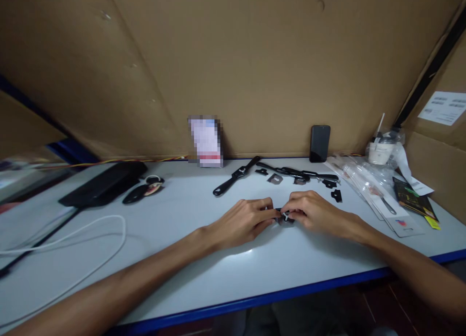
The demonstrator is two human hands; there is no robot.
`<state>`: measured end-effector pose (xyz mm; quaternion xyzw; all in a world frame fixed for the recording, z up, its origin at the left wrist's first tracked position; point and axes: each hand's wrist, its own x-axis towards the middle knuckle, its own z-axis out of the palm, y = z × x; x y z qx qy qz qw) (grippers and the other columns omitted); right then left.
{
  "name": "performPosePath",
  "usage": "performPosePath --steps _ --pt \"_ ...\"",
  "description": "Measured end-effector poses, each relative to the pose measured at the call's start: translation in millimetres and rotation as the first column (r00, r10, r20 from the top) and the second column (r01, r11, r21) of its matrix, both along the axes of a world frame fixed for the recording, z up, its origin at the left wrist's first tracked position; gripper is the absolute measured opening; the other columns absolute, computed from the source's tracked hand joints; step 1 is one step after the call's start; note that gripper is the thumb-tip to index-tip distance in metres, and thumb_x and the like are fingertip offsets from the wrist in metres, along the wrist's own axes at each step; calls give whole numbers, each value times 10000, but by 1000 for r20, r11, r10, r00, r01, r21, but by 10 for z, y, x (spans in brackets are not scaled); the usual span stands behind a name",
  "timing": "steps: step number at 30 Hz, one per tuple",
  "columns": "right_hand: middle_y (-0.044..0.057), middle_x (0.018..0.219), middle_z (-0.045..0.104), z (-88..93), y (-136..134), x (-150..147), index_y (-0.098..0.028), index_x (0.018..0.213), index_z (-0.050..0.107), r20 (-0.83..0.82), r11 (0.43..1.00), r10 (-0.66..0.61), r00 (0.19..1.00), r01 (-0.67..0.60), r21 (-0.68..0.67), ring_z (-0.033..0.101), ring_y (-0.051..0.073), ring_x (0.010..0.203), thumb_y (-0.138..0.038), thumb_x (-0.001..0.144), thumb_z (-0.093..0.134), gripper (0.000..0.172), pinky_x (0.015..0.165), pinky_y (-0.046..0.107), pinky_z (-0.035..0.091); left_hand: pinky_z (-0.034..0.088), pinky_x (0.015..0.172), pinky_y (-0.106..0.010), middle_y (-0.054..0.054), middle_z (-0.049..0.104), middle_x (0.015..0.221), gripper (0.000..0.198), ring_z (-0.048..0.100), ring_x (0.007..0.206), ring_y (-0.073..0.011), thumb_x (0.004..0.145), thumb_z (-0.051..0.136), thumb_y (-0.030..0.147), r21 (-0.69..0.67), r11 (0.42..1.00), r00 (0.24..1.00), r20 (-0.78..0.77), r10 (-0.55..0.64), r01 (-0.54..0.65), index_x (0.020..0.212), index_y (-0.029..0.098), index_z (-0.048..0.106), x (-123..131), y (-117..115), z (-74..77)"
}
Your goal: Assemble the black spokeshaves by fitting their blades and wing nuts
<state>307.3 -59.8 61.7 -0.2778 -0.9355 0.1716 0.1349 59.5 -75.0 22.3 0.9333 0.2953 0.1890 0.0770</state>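
Black and long-handled, 1 tool (225, 186) is lying slantwise beyond the left hand (251, 219), while a bundle of similar dark handles (298, 173) is stretching across the space beyond the right hand (309, 210). Small grey plates (275, 179) and flat black pieces (337, 195) are resting loose around the bundle. Between the 2 hands, a small dark part (287, 219) with a shiny bit is sitting at table level, the fingers hiding much of it. Left thumb and forefinger are gripping its left end; right thumb and fingertips are pinching it close to the shiny bit, the other fingers bending close together.

Clear plastic packs (378, 195) are spreading near the right forearm, a black packet (415, 197) lying beside them and a bagged cup (379, 154) standing behind. Farther left, a dark phone (320, 143) and a pixelated upright object (207, 142) are leaning at the back. A long black case (105, 183) is lying at far left next to a dark oval item (136, 194), and a white cable (122, 239) is looping toward the left forearm.

Pale and glossy, the blue-edged table (204, 287) is reflecting light below the hands. Brown cardboard (218, 59) is walling the back, and a printed sheet (442, 107) is hanging at right.
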Motion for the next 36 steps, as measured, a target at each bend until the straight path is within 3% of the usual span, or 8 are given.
performPosePath --steps 4,6,12,18,22,29,33,36 --pt "92 951 670 18 -83 -6 -139 1041 781 30 997 50 998 -51 63 616 191 827 18 947 522 316 789 320 494 482 630 -297 -15 671 895 83 630 712 -171 999 566 203 -99 990 992 67 107 -100 1074 193 599 15 6 -7" --pt "94 969 665 23 -104 -11 -141 1044 778 54 994 63 997 -68 87 613 195 834 34 920 520 335 789 321 499 459 616 -289 2 659 864 142 609 689 -167 967 602 203 -154 978 983 92 157 -142 1105 197 570 23 9 -7" --pt "85 1002 660 24 -119 -29 -151 1108 765 35 997 57 998 -59 53 614 187 843 61 878 522 397 792 308 488 491 685 -319 -36 682 970 343 653 773 -191 988 582 212 -170 979 988 82 132 -116 1328 186 555 32 18 16" --pt "89 960 708 0 7 11 -174 1055 786 -49 1000 -21 999 22 11 639 205 864 -33 950 544 299 822 323 471 507 745 -348 -52 677 1017 368 673 859 -223 1009 560 205 -153 982 993 26 112 -107 1377 197 562 22 16 40" --pt "78 877 746 59 193 119 -139 1135 778 -39 980 -201 979 201 -6 661 195 826 3 893 557 357 795 299 454 506 723 -337 -59 675 1042 349 674 847 -219 1035 513 212 -130 988 996 12 87 -85 1378 213 579 9 23 36" --pt "86 869 760 224 568 636 -157 974 789 71 840 -534 843 520 154 654 212 804 -81 890 631 195 701 284 384 542 757 -352 -71 696 1054 381 689 872 -224 1030 508 231 -129 989 996 42 76 -70 1404 197 574 1 28 38" --pt "58 811 742 283 614 737 -147 872 772 67 830 -555 829 545 122 645 177 748 -77 884 655 136 681 259 391 542 731 -335 -74 699 1056 394 690 848 -218 1032 495 239 -132 989 997 50 67 -60 1417 194 567 4 23 62" --pt "20 795 732 248 443 487 -166 914 766 -15 902 -432 902 432 -18 628 147 718 -150 936 648 121 677 241 413 531 728 -321 -59 690 1009 374 687 845 -214 1029 519 247 -133 989 996 61 67 -59 1397 206 573 9 18 72"
